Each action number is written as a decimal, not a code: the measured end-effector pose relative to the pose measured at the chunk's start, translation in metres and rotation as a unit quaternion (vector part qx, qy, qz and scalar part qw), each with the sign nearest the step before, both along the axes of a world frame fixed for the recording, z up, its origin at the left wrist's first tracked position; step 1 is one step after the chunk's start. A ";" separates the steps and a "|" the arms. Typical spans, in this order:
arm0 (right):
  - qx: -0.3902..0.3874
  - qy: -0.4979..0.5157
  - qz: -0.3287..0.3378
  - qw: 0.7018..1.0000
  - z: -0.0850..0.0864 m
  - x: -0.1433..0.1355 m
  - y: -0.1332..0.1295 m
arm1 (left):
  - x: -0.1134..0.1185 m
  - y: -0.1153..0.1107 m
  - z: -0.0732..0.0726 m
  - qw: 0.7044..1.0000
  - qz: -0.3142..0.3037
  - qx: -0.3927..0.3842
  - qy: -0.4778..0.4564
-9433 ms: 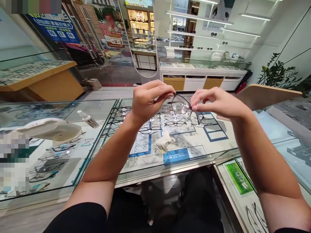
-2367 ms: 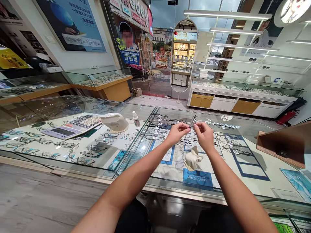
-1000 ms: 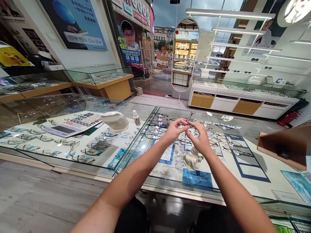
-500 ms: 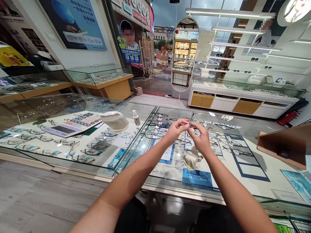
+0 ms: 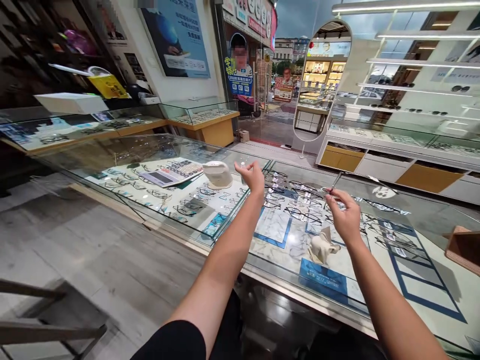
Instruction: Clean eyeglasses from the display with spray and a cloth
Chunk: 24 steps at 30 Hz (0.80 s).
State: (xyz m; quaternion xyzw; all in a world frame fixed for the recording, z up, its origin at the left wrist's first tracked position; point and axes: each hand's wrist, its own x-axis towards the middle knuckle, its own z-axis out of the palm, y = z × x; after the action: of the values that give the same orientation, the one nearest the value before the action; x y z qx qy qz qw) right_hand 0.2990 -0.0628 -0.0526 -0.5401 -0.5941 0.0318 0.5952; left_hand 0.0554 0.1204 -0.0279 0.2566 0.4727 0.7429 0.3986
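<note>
My left hand reaches over the left glass counter, thumb and fingers apart around the white cap of a small spray bottle. The hand hides most of the bottle, and I cannot see any firm grip on it. My right hand is closed, pinching a pair of eyeglasses above the right counter; one dark temple sticks up, and the rest is hard to make out. Under that hand a crumpled beige cloth lies on the glass, close to a blue card.
A white rounded device and a large calculator stand left of my left hand. Rows of eyeglasses fill the glass display counter. A brown tray is at the right; a stool stands lower left.
My hands were together over the right counter and have parted. The left has moved left to the spray bottle; the right keeps the eyeglasses. The view has turned left.
</note>
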 end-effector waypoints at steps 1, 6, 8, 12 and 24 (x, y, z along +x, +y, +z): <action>-0.003 -0.003 0.001 1.000 -0.001 0.000 0.000 | -0.004 0.002 -0.001 1.000 -0.003 -0.019 -0.012; -0.012 -0.006 0.003 1.000 -0.002 0.000 0.000 | -0.012 0.011 -0.008 0.988 -0.061 -0.079 -0.116; -0.013 -0.007 0.002 1.000 -0.003 0.000 0.001 | -0.013 0.014 -0.010 0.984 -0.079 -0.079 -0.137; -0.013 -0.004 0.003 1.000 -0.003 0.001 0.002 | -0.014 0.016 -0.011 0.983 -0.083 -0.072 -0.148; -0.010 0.016 0.005 1.000 0.000 0.002 0.001 | -0.007 0.008 0.001 0.995 -0.058 0.021 -0.073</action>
State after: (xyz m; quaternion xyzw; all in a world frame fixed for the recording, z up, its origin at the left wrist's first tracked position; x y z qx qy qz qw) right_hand 0.3010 -0.0621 -0.0531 -0.5430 -0.5866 0.0494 0.5988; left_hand 0.0481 0.1285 -0.0267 0.2367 0.4106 0.7454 0.4687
